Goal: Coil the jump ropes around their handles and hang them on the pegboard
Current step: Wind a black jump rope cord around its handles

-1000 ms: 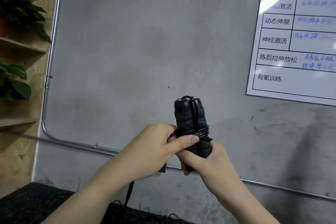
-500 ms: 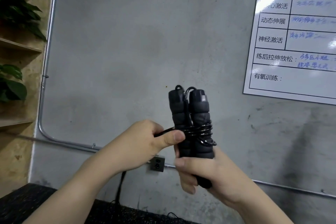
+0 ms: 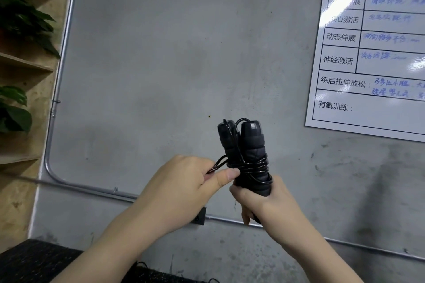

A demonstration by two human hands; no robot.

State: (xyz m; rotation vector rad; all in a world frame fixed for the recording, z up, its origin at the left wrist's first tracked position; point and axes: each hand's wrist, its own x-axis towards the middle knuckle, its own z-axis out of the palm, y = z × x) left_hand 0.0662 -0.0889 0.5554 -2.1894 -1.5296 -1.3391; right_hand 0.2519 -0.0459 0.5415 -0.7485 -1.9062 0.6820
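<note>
Two black foam jump-rope handles (image 3: 249,147) stand upright side by side in front of the grey wall, with several turns of thin black cord (image 3: 255,167) wound around their middle. My right hand (image 3: 264,200) grips the lower ends of both handles from below. My left hand (image 3: 184,188) sits just left of them and pinches a doubled strand of the cord between thumb and fingers, the thumb tip against the coil. No pegboard is in sight.
A white board with a printed table (image 3: 372,57) hangs on the wall at upper right. Wooden shelves with green plants (image 3: 16,110) stand at the left. A metal conduit (image 3: 92,188) with a socket box (image 3: 199,217) runs along the wall. Black speckled floor matting (image 3: 34,262) lies below.
Over the last second the handles turned in my right hand, from edge-on to side by side. My left hand kept its pinch on the cord beside the coil throughout.
</note>
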